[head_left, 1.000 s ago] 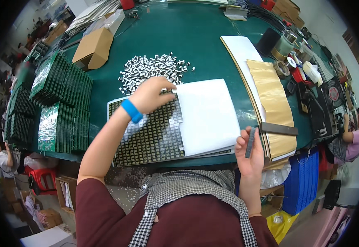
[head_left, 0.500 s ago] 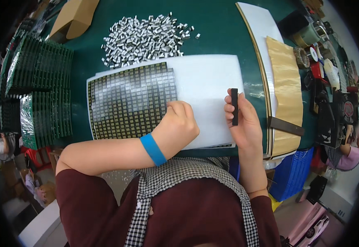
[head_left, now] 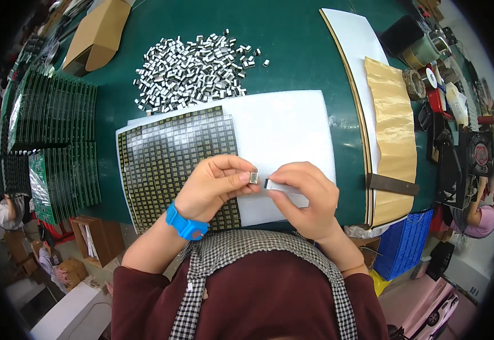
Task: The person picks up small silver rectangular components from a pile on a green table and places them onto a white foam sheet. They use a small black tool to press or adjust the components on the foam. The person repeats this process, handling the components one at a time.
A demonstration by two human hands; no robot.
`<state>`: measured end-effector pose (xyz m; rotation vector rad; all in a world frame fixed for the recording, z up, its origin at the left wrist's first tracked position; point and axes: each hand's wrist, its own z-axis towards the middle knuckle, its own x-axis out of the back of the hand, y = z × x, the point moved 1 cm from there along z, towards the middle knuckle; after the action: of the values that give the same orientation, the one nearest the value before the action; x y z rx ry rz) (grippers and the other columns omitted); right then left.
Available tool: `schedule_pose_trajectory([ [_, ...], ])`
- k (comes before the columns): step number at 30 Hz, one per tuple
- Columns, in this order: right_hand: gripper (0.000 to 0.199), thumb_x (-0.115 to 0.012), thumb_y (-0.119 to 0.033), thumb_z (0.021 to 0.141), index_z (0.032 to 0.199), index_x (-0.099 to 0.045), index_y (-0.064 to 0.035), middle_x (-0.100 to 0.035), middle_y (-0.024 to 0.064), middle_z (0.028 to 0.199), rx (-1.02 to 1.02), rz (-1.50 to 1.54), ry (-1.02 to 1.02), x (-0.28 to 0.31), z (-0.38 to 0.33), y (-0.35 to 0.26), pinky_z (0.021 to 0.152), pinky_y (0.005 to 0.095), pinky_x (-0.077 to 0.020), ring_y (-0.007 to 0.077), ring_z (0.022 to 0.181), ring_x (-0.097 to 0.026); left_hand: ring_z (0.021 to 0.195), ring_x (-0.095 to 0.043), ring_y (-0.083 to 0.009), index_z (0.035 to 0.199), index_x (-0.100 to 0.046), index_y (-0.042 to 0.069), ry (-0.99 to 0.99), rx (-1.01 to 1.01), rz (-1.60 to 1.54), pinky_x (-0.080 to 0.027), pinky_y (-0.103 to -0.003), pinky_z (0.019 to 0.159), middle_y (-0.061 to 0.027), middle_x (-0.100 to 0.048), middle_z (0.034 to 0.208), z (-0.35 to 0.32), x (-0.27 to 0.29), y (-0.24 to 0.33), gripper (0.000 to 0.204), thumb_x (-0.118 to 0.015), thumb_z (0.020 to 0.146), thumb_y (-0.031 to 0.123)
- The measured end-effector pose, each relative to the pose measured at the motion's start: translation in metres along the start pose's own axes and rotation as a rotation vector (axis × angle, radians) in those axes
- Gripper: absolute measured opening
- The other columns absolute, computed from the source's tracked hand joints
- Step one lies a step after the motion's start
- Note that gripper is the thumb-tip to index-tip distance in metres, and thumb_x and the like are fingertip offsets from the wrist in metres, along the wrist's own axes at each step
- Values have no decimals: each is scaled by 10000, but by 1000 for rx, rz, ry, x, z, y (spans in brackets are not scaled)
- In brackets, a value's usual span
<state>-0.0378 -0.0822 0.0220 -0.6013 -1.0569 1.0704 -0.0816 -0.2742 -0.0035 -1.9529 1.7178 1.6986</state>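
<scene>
Block (head_left: 253, 177), small and shiny-faced, is pinched between thumb and fingers of our left hand (head_left: 204, 190), above the edge where a glossy gridded sheet (head_left: 170, 156) meets white foam (head_left: 286, 124). Our right hand (head_left: 312, 201) grips a slim, dark-ended bar (head_left: 267, 184) beside it. Our hands cover parts of sheet and foam. Beyond lies a heap (head_left: 190, 73) of silver-and-black pieces; left, green boards (head_left: 54, 110) stand in rows near a cardboard box (head_left: 104, 31), its contents hidden; right, a dark strip (head_left: 393, 184) crosses crinkled golden paper (head_left: 391, 113).

Before me, the grid sheet (head_left: 167, 161) lies on the foam sheet's (head_left: 286, 124) left part, a heap of blocks (head_left: 187, 73) behind them. Circuit boards (head_left: 60, 113) stand to my left; to my right, a bar (head_left: 393, 185) lies across paper (head_left: 393, 113).
</scene>
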Motion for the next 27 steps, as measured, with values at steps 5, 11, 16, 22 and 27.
schedule_pose_trajectory([
  [5,227,-722,15,697,908,-648,-23,-646,102,876,-12,5,-7,-8,-1,4,648,295,-525,223,761,-649,851,-670,-167,1003,-631,-29,17,-27,83,-549,-273,797,-103,-675,925,0,-6,-2,140,-616,873,20],
  [11,242,-721,35,688,913,-658,-24,-655,101,878,-39,44,-21,-8,2,3,656,294,-528,221,772,-653,836,-654,-143,974,-625,-20,14,-30,73,-546,-273,800,-73,-661,904,0,-7,-1,118,-628,863,17],
  [16,241,-726,32,683,908,-664,-27,-659,103,879,-48,63,-29,-8,4,2,658,294,-529,222,774,-654,815,-648,-132,939,-611,-8,36,-40,105,-548,-258,745,-69,-657,880,0,-9,0,107,-650,852,39],
  [22,235,-725,27,681,901,-666,-29,-659,93,875,-41,46,-40,-9,2,4,643,292,-528,220,766,-653,807,-659,-142,913,-621,-18,39,-72,227,-552,-253,732,-87,-662,878,-1,-9,4,95,-664,834,13],
  [27,217,-716,19,692,897,-663,-27,-653,81,856,91,-210,-53,-14,-1,-1,592,287,-519,211,735,-643,825,-665,-143,948,-644,-57,183,-179,597,-551,-248,760,-104,-672,871,-11,-28,8,133,-643,821,-14],
])
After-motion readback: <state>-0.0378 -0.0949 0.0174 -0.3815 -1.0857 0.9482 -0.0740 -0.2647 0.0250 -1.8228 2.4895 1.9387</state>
